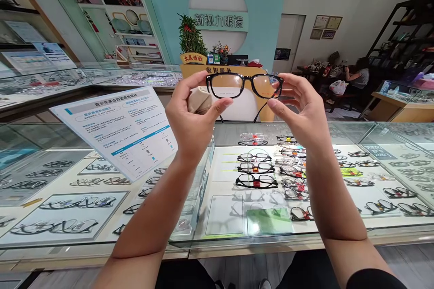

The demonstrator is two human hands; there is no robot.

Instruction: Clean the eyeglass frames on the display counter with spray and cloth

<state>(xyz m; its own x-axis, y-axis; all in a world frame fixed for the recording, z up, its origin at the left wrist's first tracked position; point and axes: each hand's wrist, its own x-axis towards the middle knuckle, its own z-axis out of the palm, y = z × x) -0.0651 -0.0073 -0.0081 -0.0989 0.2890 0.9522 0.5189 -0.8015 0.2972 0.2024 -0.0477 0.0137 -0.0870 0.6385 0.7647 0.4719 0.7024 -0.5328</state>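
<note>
Between both hands [193, 115] [301, 110] sit glossy black, clear-lensed eyeglasses [247, 79].

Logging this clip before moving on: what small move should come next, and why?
Perhaps bring the beige cloth to a lens of the black glasses: it sits bunched in the left hand, and the right hand also holds the glasses, so could steady them.

Left hand [191, 115] and right hand [307, 110] pinch, arms [154, 212] outstretched.

“新视力眼镜” on wall sign [219, 20], “收银服务” on counter [190, 68], “大展鸿图” on planter [193, 58], “青少年” opening the paper sheet [115, 131] heading
</note>
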